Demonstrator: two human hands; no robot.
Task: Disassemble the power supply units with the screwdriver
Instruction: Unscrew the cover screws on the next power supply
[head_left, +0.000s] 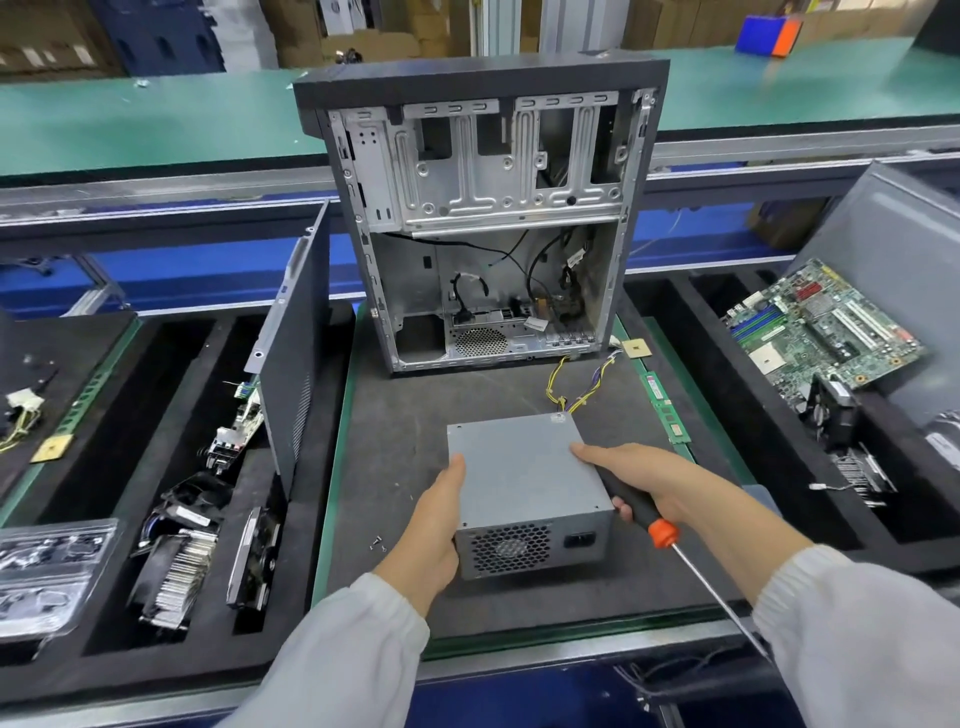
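Left of the grey metal power supply box, loose silver screws lie on the dark mat. The box is already out of the gutted grey computer case behind it, yet its own cover looks unopened, so most of the disassembly seems still ahead. The left hand clasps the box's left side. The right hand touches its right edge with fingers curled around the black-and-orange-handled screwdriver, shaft pointing back towards the person.

The power supply unit lies before the open computer case, motherboard at right.
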